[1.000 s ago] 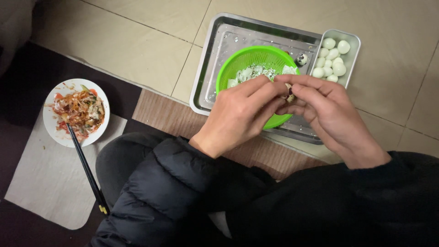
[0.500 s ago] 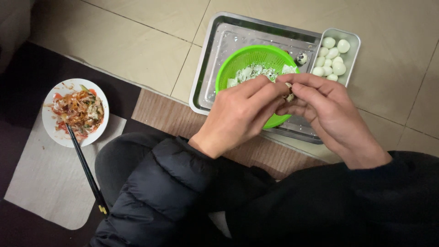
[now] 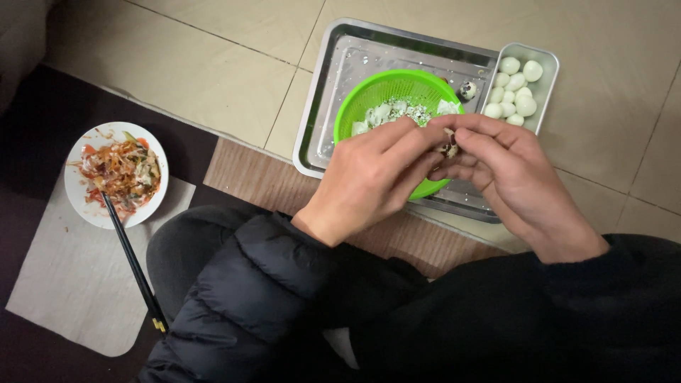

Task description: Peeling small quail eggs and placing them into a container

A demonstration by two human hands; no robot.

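Observation:
My left hand [image 3: 372, 170] and my right hand [image 3: 507, 174] meet over a green plastic colander [image 3: 369, 96], fingertips pinching a small speckled quail egg [image 3: 448, 147] between them. The colander holds bits of shell and pale pieces. It stands in a steel tray [image 3: 340, 71]. One unpeeled speckled egg [image 3: 467, 90] lies in the tray beside the colander. A small steel dish [image 3: 545, 81] at the tray's right end holds several peeled white eggs [image 3: 514, 89].
A white plate [image 3: 79, 202] of shredded salad with red sauce sits at the left on a grey mat [image 3: 64, 284], black chopsticks [image 3: 131, 262] leaning on it. Beige floor tiles [image 3: 198, 64] lie beyond; a brown striped mat [image 3: 248, 177] is under the tray's edge.
Both hands stay over the colander; the fingers shift slightly on the egg. Nothing else has moved.

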